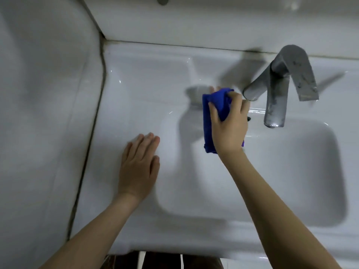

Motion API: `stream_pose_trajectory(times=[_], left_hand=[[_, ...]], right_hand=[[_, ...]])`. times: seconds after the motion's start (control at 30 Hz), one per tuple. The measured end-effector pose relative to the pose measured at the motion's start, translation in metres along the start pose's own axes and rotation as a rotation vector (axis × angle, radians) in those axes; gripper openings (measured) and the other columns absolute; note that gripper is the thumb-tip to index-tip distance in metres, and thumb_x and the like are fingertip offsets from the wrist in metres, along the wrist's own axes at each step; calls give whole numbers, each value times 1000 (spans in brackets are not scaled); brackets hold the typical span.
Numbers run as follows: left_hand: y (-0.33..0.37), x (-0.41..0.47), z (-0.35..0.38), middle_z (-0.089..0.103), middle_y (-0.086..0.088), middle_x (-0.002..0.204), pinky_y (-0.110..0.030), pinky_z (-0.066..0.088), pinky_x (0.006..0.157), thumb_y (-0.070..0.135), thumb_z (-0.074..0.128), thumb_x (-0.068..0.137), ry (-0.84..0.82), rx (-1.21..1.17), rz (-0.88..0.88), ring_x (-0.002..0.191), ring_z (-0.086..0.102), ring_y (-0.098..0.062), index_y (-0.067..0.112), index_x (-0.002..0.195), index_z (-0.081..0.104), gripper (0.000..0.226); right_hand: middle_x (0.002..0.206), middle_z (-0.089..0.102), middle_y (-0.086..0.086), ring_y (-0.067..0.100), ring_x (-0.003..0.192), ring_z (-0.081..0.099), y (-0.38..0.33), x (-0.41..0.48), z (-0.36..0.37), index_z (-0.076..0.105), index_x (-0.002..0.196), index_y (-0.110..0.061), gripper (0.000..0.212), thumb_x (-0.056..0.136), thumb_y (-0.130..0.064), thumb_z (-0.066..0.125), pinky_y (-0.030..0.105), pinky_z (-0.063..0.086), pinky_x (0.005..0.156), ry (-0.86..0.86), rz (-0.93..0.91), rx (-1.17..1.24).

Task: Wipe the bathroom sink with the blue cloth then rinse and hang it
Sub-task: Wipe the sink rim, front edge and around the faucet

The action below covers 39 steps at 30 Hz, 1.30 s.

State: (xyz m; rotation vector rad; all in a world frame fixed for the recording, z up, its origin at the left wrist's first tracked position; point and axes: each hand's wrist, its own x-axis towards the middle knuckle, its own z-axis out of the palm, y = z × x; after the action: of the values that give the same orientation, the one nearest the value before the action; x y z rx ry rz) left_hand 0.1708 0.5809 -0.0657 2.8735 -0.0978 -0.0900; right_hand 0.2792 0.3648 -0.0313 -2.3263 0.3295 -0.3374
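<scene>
The white bathroom sink (136, 90) fills the view, its basin at the right. My right hand (229, 125) is shut on the bunched blue cloth (208, 113) and presses it on the sink's flat top, at the basin's back left rim, just left of the grey tap (275, 94). My left hand (138, 167) lies flat, fingers together, on the sink's left ledge and holds nothing. Part of the cloth is hidden under my right palm.
White tiled walls (44, 113) close in the sink at the left and back, with a dark grout seam along the corner. The tap's spout and lever reach out over the basin. A dark floor strip (161, 261) shows below the sink's front edge.
</scene>
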Motion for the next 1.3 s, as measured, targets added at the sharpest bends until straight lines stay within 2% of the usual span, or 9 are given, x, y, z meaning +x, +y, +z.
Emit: stream_pose_trajectory(times=[0.17, 0.3, 0.5, 0.67, 0.83, 0.9, 1.07, 1.2, 1.3], left_hand=[[-5, -1, 5, 44, -4, 150, -44, 24, 118, 27, 38, 95, 26, -21, 20, 142, 34, -24, 17, 143, 45, 50], [-6, 0, 4, 45, -4, 149, -41, 20, 119, 28, 37, 95, 40, -11, 35, 142, 35, -25, 17, 143, 46, 50], [-6, 1, 6, 46, -4, 148, -43, 24, 117, 28, 38, 94, 41, -37, 38, 140, 37, -26, 16, 142, 48, 50], [-4, 0, 4, 45, -4, 149, -46, 25, 117, 29, 36, 95, 42, -22, 33, 141, 36, -25, 16, 143, 46, 50], [-4, 2, 4, 45, -3, 149, -45, 25, 116, 27, 38, 94, 46, -43, 30, 141, 36, -24, 18, 142, 46, 50], [-4, 1, 4, 44, -3, 150, -45, 25, 117, 28, 37, 95, 26, -41, 23, 142, 35, -24, 18, 143, 45, 50], [-4, 0, 3, 42, -4, 151, -44, 23, 117, 32, 31, 98, -8, -27, 19, 143, 32, -24, 17, 145, 42, 51], [-5, 1, 5, 43, -4, 150, -48, 27, 115, 30, 34, 96, 29, -39, 24, 142, 34, -25, 17, 144, 44, 50], [-5, 1, 7, 46, -6, 149, -49, 28, 114, 28, 37, 95, 63, -29, 37, 141, 37, -27, 14, 142, 47, 50]], right_hand=[[101, 58, 14, 31, 91, 55, 1, 59, 53, 67, 96, -6, 34, 86, -39, 63, 41, 51, 70, 262, 148, -226], [103, 58, 8, 24, 90, 55, 1, 37, 57, 69, 107, -10, 35, 90, -40, 62, 30, 43, 66, 11, -139, -179], [106, 57, 16, 32, 90, 58, 15, 59, 49, 64, 98, 0, 35, 94, -34, 58, 35, 43, 57, 273, 245, -311], [97, 57, 12, 29, 81, 57, -5, 20, 65, 67, 103, -4, 28, 88, -28, 67, 30, 42, 55, 32, -106, -162], [102, 58, 17, 34, 80, 60, 29, 43, 33, 64, 96, 3, 36, 94, -32, 58, 29, 35, 57, 324, 207, -369], [109, 56, 14, 31, 89, 59, -4, 47, 58, 64, 99, 1, 37, 95, -35, 56, 31, 38, 61, 207, 220, -292], [98, 45, -6, 9, 64, 50, -63, 51, 93, 61, 83, -8, 35, 95, -40, 55, 25, 40, 64, 167, 414, 288], [100, 49, -5, 8, 68, 52, -57, 49, 88, 65, 87, -11, 27, 91, -37, 62, 21, 45, 64, 179, 228, 386], [104, 53, 1, 15, 75, 55, -25, 46, 75, 68, 97, -11, 25, 92, -34, 61, 30, 45, 62, 104, 59, 44]])
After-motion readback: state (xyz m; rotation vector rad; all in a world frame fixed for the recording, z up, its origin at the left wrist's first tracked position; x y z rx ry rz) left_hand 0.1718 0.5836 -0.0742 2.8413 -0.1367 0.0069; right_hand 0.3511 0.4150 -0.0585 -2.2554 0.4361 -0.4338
